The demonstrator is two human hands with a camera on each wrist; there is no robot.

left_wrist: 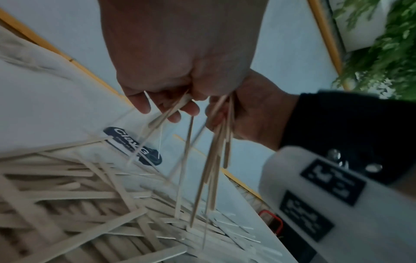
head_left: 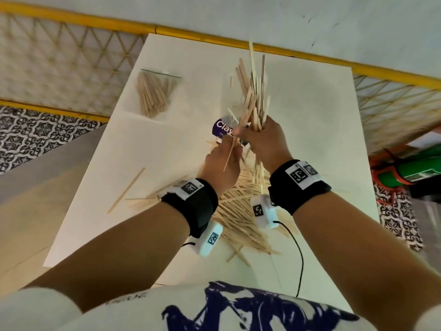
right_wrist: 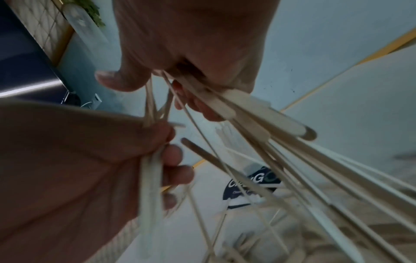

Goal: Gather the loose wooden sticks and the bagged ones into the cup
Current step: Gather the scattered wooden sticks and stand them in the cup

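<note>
My right hand [head_left: 259,139] grips a thick bundle of wooden sticks [head_left: 253,91] that fans upward above the table; the bundle [right_wrist: 258,121] shows close in the right wrist view. Just left of it, my left hand [head_left: 223,163] pinches a few thin sticks [left_wrist: 171,110] and touches the bundle's lower end. Behind both hands is a clear cup with a purple label [head_left: 222,127], mostly hidden; whether it stands upright I cannot tell. A loose stick pile [head_left: 236,218] lies under my wrists. The clear bag of sticks [head_left: 155,91] lies at the table's far left.
A single stick [head_left: 126,189] lies apart on the white table [head_left: 322,115], left of the pile. A yellow-framed lattice rail [head_left: 59,56] runs behind the table. A green and orange object [head_left: 410,170] sits beyond the right edge. A black cable [head_left: 301,259] trails from my right wrist.
</note>
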